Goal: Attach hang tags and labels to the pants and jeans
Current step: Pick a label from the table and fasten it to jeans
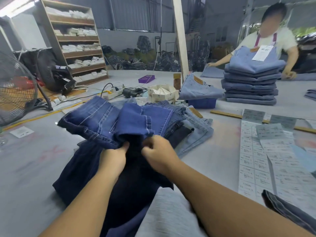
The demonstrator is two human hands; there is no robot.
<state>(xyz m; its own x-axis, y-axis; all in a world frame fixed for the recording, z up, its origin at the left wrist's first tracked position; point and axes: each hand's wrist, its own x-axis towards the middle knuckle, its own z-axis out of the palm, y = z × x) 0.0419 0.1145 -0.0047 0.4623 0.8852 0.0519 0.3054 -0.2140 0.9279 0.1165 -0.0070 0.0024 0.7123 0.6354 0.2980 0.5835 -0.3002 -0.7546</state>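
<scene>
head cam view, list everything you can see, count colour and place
dark jeans: one pair, dark blue, near centre, gripped by both hands
loose jeans pile: several, mixed blues, behind the dark jeans
folded jeans stack: about nine, light blue, far right
label sheets: several, white and grey, right side
hang tag box: one, white, centre back
blue bin: one, under folded light jeans
power strip: one, white, centre left
purple box: one, far centre
fans: two, black, left
shelf: one, wooden, holding white stacks, back left
other person: one, behind the stack
left hand: pinches the dark jeans
right hand: pinches the dark jeans
</scene>
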